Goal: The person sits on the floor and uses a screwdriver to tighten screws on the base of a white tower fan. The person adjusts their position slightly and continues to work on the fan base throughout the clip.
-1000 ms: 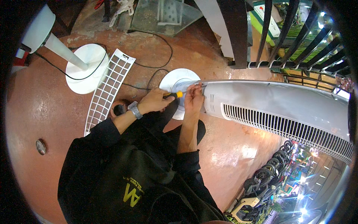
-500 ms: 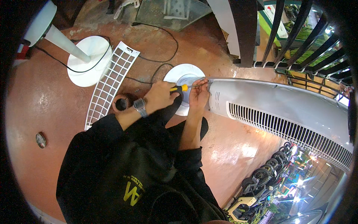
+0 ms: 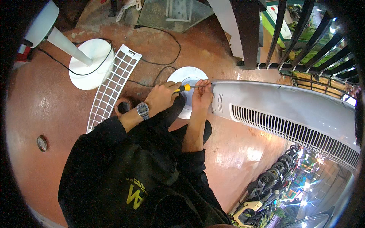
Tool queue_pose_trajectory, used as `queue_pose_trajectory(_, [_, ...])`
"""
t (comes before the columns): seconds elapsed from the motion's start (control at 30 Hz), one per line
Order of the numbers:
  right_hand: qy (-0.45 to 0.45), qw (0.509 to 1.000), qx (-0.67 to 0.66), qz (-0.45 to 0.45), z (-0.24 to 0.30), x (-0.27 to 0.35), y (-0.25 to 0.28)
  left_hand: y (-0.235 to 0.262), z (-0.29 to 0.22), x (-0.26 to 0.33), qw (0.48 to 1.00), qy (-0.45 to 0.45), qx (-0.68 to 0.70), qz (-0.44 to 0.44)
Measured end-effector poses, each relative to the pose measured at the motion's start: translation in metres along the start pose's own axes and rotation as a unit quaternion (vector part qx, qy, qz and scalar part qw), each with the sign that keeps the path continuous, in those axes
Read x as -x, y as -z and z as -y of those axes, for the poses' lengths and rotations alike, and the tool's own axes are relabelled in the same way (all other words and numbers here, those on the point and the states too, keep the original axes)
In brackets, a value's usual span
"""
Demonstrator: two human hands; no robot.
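Observation:
My left hand [image 3: 161, 98], with a watch on its wrist, is closed round the handle of a yellow and black screwdriver [image 3: 185, 88]. The metal shaft points right, toward the end of a long white tower fan housing [image 3: 281, 97] with a slotted side. Near that end, the fingers of my right hand [image 3: 202, 98] pinch the shaft close to its tip. Where the tip meets the housing is too small to make out. Under and behind my hands lies a round white base [image 3: 194, 71].
Left of my hands, a long white lattice grille [image 3: 114, 79] leans by another round white base with a stand [image 3: 81, 79]. A brown pot [image 3: 123, 106] and a black cable [image 3: 178, 45] lie close by. Dark railings [image 3: 281, 30] rise at upper right; motorbikes [image 3: 266, 178] stand at lower right.
My left hand and wrist have rolled, turning the watch face more into view, and the screwdriver handle has turned a little. The right hand stays at the shaft.

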State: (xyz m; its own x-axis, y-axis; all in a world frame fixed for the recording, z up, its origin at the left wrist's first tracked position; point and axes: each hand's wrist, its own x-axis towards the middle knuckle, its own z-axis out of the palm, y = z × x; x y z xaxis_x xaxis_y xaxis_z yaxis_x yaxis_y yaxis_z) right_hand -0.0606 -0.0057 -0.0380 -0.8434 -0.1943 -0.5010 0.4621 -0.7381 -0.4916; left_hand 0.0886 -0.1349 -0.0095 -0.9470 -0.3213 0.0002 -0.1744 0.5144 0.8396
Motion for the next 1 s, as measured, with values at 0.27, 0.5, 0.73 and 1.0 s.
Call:
queue_pose_trajectory(0.27, [0.001, 0.996, -0.058, 0.072, 0.003, -0.014, 0.024, 0.018, -0.011, -0.015, 0.911, 0.227, 0.262, 0.223])
queue_pose_trajectory(0.5, [0.002, 1.000, -0.018, 0.016, 0.003, -0.006, 0.010, -0.004, 0.007, 0.004, 0.999, -0.020, 0.035, 0.006])
queue_pose_trajectory(0.73, [0.010, 0.999, -0.028, 0.025, -0.001, -0.007, 0.020, -0.014, 0.023, -0.004, 0.792, 0.318, 0.497, 0.153])
queue_pose_trajectory(1.0, [-0.005, 0.999, -0.041, 0.027, 0.006, -0.008, 0.011, -0.024, 0.016, 0.006, 0.997, -0.052, 0.018, -0.062])
